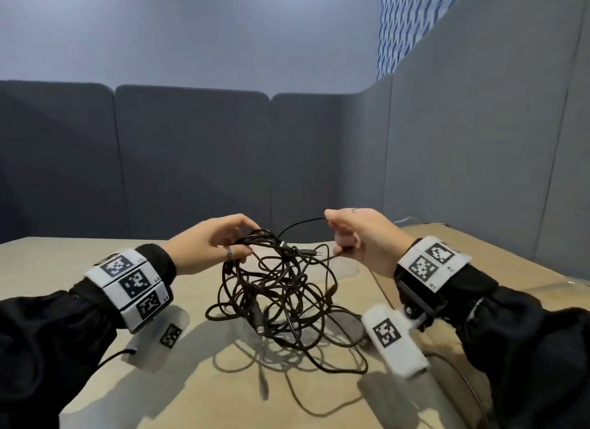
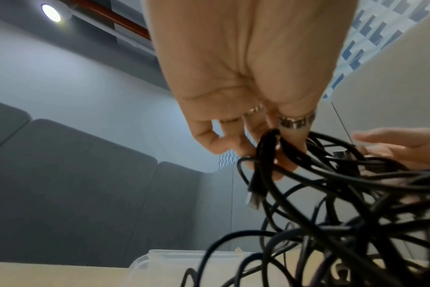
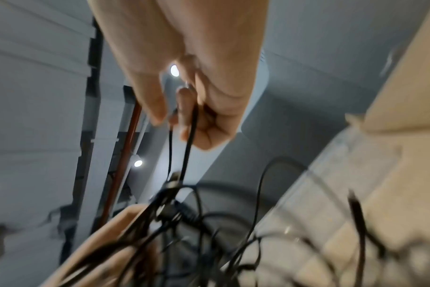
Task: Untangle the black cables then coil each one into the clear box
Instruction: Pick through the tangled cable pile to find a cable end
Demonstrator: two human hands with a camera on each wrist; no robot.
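A tangle of black cables (image 1: pixel 281 294) hangs partly lifted over the tan table (image 1: pixel 79 259), its lower loops trailing on the surface. My left hand (image 1: pixel 247 241) grips a bunch of several strands at the tangle's top left; in the left wrist view its fingers (image 2: pixel 285 155) curl round the bundle (image 2: pixel 344 194), and a plug (image 2: pixel 254 200) dangles below. My right hand (image 1: pixel 335 237) pinches one thin strand at the top right, and that cable (image 3: pixel 188 147) runs down from the fingers. The clear box (image 2: pixel 165 256) stands on the table just beyond the tangle.
Grey padded partitions (image 1: pixel 191 160) wall in the table at the back and the right. A brown cardboard sheet (image 1: pixel 424 237) lies at the right rear of the table. A loose plug end (image 1: pixel 260 328) hangs near the table in the tangle's middle.
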